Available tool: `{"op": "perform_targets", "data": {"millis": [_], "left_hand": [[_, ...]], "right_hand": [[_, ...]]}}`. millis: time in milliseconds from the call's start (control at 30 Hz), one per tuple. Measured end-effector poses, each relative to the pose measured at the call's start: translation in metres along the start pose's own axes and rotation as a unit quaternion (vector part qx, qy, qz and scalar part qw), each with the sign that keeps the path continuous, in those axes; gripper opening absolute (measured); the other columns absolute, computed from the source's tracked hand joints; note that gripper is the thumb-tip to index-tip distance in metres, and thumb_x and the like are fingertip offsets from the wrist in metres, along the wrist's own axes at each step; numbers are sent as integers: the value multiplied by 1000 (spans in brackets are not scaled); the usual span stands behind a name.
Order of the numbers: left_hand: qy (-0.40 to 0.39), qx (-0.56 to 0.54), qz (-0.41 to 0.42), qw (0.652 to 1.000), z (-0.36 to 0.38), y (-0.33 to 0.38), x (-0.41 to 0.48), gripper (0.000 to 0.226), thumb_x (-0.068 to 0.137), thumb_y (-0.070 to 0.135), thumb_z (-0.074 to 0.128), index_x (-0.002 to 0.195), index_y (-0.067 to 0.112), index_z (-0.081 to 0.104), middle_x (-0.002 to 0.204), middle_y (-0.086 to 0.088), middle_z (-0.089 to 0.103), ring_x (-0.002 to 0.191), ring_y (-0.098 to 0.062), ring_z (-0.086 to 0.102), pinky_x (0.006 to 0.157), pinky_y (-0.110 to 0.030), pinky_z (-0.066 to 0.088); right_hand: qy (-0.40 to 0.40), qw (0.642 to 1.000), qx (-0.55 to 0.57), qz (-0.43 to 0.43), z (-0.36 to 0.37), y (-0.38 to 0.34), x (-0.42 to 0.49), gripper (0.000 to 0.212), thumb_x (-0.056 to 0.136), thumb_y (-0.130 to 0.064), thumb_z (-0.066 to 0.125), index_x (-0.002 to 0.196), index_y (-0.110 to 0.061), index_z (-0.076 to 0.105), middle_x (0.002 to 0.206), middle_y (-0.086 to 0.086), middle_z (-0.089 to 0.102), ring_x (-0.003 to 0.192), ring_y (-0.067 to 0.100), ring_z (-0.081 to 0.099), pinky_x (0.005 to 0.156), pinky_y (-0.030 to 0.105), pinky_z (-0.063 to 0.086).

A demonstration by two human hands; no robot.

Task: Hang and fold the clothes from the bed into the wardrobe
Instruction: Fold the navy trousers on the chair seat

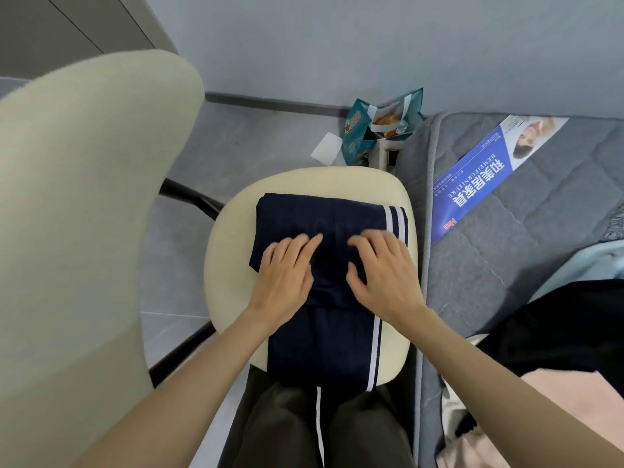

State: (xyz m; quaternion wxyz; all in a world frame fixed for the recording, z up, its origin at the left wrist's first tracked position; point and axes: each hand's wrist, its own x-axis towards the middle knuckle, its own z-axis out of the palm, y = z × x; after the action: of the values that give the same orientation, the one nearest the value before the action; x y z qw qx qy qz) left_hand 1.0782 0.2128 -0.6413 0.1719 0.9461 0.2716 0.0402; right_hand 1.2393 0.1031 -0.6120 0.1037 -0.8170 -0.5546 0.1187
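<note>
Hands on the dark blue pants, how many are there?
2. The left hand rests on the left part of the folded pants, the right hand beside it on the right part, both pressing them onto the cream chair seat. None look hidden.
</note>
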Motion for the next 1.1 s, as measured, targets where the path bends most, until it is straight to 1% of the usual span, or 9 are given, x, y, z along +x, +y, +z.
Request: {"op": "perform_targets", "data": {"millis": [100, 200, 433, 533, 667, 767, 833, 933, 1100], "left_hand": [[-54, 21, -29, 998, 12, -1, 22, 59, 99, 18, 42, 153, 13, 19, 159, -5, 20, 147, -27, 17, 119, -48, 15], [-115, 62, -60, 990, 35, -11, 32, 61, 102, 36, 27, 153, 18, -1, 161, -2, -5, 148, -25, -5, 120, -50, 1], [-132, 56, -29, 989, 71, -42, 26, 62, 99, 51, 25, 152, 28, 4, 161, 1, -2, 148, -32, -1, 118, -53, 6], [-145, 51, -35, 987, 65, -38, 28, 60, 99, 49, 24, 153, 28, 6, 161, 1, -1, 148, -33, 0, 118, -54, 6], [-89, -4, -52, 995, 37, -34, 45, 49, 103, 30, 35, 150, 18, 30, 153, -3, 32, 139, -31, 30, 117, -52, 15], [-73, -16, -24, 997, 21, -35, 70, 53, 99, 22, 48, 149, 15, 31, 151, -5, 35, 140, -25, 30, 118, -51, 12], [-152, 14, -35, 988, 17, -37, 86, 67, 98, 29, 50, 153, 18, 15, 157, -3, 22, 146, -23, 15, 116, -57, 2], [-242, 46, -46, 968, 17, -41, 102, 75, 95, 37, 55, 153, 17, 11, 151, -4, 29, 141, -23, 25, 112, -62, -7], [-255, 57, -25, 965, 14, -41, 108, 75, 81, 34, 72, 143, 16, 33, 135, -6, 44, 127, -24, 41, 118, -48, -1]], "right_hand": [[-54, 997, -49, 20, 17, -3, 18, 55, 96, -22, 45, 149, -14, 32, 155, 12, 29, 145, 33, 21, 119, 48, 17], [-127, 987, -97, 33, 44, 3, 24, 61, 102, -38, 32, 155, -21, 5, 162, 8, 0, 148, 29, -6, 120, 48, -4], [-143, 987, -65, 43, 81, 28, 19, 61, 100, -52, 19, 153, -33, -4, 161, -3, -13, 147, 31, -17, 119, 43, -12], [-148, 987, -48, 40, 74, 27, 21, 58, 101, -50, 19, 153, -35, 0, 162, -4, -8, 148, 30, -11, 121, 43, -5], [-66, 996, 21, 57, 42, 25, 35, 46, 99, -28, 46, 145, -22, 41, 152, 6, 34, 134, 31, 33, 111, 43, 30], [-75, 996, 11, 43, 25, 26, 53, 60, 87, -12, 59, 144, -11, 40, 152, 10, 33, 138, 30, 29, 115, 41, 23], [-138, 989, -19, 46, 20, 28, 67, 71, 86, -15, 61, 149, -14, 29, 155, 8, 26, 144, 29, 18, 118, 42, 11], [-237, 968, -32, 77, 19, 35, 87, 81, 85, -26, 66, 151, -16, 21, 154, 9, 27, 144, 28, 16, 118, 47, 0], [-276, 954, -64, 97, 19, 35, 95, 71, 75, -37, 77, 131, -9, 44, 127, 13, 46, 119, 32, 44, 110, 44, 25]]}}
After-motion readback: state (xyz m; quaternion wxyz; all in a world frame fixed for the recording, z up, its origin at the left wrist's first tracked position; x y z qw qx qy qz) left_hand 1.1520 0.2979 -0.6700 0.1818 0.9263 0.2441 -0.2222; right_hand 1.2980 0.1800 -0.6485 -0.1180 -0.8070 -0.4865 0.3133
